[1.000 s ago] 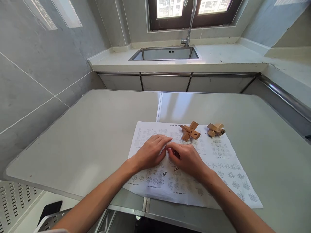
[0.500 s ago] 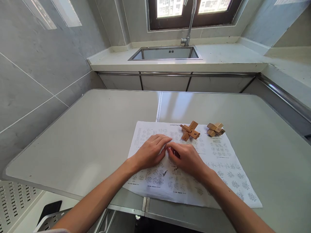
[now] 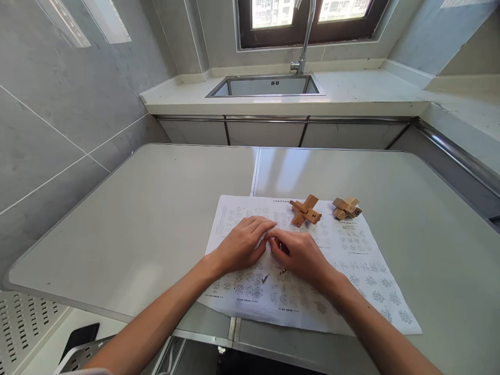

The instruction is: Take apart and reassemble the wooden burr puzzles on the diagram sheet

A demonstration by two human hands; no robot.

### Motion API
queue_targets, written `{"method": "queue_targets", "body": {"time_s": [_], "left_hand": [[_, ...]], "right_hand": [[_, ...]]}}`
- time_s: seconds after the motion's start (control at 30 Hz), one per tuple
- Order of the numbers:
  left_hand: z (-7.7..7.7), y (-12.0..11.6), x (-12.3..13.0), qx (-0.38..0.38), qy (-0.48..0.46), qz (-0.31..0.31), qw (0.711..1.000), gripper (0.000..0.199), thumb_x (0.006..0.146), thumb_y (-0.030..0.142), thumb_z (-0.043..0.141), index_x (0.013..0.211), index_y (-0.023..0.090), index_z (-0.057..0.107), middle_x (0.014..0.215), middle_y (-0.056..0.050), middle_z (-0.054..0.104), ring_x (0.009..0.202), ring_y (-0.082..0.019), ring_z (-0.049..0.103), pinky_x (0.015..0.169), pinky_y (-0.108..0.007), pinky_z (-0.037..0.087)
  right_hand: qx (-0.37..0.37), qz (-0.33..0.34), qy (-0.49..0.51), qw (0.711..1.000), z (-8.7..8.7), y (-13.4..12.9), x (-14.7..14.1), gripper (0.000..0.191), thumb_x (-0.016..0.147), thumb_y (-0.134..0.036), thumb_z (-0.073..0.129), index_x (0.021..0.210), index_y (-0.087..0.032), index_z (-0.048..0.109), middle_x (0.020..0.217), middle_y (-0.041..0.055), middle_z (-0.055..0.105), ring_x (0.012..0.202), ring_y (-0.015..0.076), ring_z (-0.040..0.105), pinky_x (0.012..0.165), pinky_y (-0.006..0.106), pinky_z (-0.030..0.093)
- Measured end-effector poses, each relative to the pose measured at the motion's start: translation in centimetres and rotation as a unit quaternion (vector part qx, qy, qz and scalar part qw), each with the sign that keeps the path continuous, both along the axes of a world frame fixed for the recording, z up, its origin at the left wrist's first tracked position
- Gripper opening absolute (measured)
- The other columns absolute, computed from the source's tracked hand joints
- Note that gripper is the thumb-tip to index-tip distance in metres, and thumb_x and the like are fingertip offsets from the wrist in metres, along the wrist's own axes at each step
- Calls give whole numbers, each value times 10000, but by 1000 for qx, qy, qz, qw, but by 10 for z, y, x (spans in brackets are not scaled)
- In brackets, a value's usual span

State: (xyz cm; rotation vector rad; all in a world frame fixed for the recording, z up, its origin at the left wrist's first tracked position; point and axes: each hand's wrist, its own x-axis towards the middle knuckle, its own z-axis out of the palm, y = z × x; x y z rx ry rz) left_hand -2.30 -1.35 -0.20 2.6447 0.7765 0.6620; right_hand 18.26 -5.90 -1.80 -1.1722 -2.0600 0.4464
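On a large white sheet (image 3: pixel 312 291) printed with rows of small puzzle diagrams, my two hands meet at the fingertips. My left hand (image 3: pixel 248 242) rests with its fingers stretched out together and the thumb a little apart. My right hand (image 3: pixel 299 255) has its fingers curled inward, the fingertips against those of my left; anything between them is hidden. Just beyond my right hand sits a wooden burr puzzle (image 3: pixel 305 210) of crossed, numbered sticks. A second, more compact wooden burr puzzle (image 3: pixel 347 209) lies to its right, near the sheet's edge.
The sheet lies on a pale folding table (image 3: pixel 117 224) with a metal seam down its middle. Behind stand a counter with a sink (image 3: pixel 269 86) and a faucet (image 3: pixel 307 41). A dark phone-like object (image 3: pixel 80 336) lies below the table's left front edge.
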Motion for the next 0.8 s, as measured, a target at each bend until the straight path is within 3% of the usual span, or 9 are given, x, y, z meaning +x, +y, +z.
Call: {"method": "queue_targets", "body": {"time_s": [0.8], "left_hand": [[-1, 1, -1, -12, 5, 0, 1000, 387, 1040, 148, 461, 1418, 213, 517, 1356, -121, 675, 1300, -278, 626, 1104, -516, 546]], "right_hand": [[13, 5, -2, 1000, -1, 3, 1, 193, 997, -148, 518, 931, -194, 694, 687, -9, 682, 548, 120, 553, 588, 260, 366]]}}
